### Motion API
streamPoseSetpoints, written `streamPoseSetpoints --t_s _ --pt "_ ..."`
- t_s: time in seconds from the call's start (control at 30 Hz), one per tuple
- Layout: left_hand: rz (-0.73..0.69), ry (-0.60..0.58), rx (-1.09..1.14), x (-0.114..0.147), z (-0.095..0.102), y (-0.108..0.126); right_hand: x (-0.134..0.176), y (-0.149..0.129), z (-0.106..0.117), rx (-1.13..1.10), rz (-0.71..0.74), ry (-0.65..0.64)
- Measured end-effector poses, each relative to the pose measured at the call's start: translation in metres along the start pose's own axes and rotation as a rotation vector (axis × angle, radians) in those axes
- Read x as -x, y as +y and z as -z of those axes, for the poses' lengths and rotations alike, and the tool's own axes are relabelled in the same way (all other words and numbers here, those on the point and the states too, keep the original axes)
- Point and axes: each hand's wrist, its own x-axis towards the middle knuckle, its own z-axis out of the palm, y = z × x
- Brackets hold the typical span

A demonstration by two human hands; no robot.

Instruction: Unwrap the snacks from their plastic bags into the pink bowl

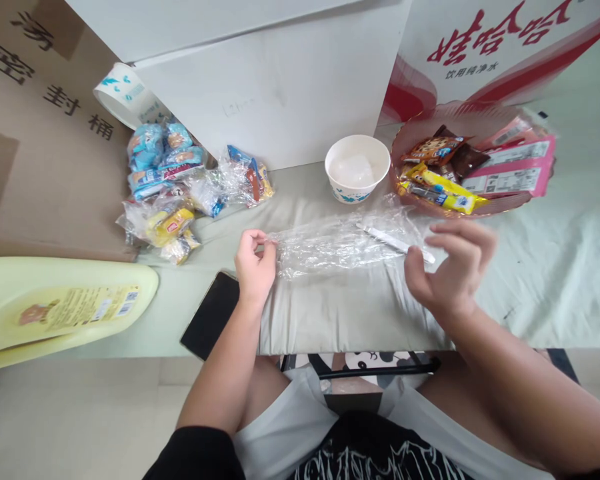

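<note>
Left hand (257,265): grip pinched on the left end of the clear plastic film (320,250), which lies crumpled on the counter (320,310).
Right hand (453,263): grip released, fingers spread by the film's right end; contact unclear.
White strip (383,237): on or inside the film, cannot tell; a sharp tug could slide it loose.
Paper bowl (347,192): just beyond the film; a snagged far edge might tip it.
Far-right carton (445,90): red "娃哈哈", below it "饮用纯净水".
Left brown carton (55,180): "汤", "密封桶".
Yellow container (90,307): small print unreadable.
</note>
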Motion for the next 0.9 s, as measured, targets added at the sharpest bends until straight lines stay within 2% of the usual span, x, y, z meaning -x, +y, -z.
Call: streamPoseSetpoints --t_s 0.07,0.13,0.23,0.33,0.4,0.47,0.57,0.63,0.7,0.77,0.9 --pt "-0.022 0.006 -0.105 0.001 0.001 -0.001 0.004 -0.01 -0.001 -0.111 0.176 -0.103" --pt "-0.045 -0.003 -0.212 0.002 0.002 -0.002 0.008 -0.017 -0.006 -0.174 0.247 -0.334" --pt "-0.169 0.022 -0.395 0.004 0.001 -0.003 0.013 -0.017 -0.017 -0.138 0.222 -0.608" --pt "-0.372 0.014 -0.512 0.007 0.0 -0.002 0.017 -0.009 -0.025 -0.121 0.16 -0.704" --pt "-0.472 -0.109 -0.528 0.008 0.0 0.002 0.017 -0.004 -0.026 -0.134 0.169 -0.73" --pt "-0.525 -0.298 -0.535 0.011 0.0 0.006 0.017 0.0 -0.026 -0.147 0.213 -0.734" --pt "-0.549 -0.552 -0.552 0.015 -0.001 0.012 0.014 0.0 -0.025 -0.098 0.247 -0.635" --pt "-0.506 -0.624 -0.529 0.018 -0.003 0.013 0.013 -0.003 -0.023 -0.077 0.24 -0.543" --pt "-0.399 -0.6 -0.453 0.02 -0.006 0.013 0.014 -0.01 -0.021 -0.129 0.256 -0.508" --pt "-0.208 -0.542 -0.292 0.023 -0.009 0.013 0.017 -0.019 -0.02 -0.2 0.3 -0.543" --pt "0.3 -0.478 0.22 0.033 -0.013 0.025 0.023 -0.033 -0.02 -0.214 0.31 -0.564"
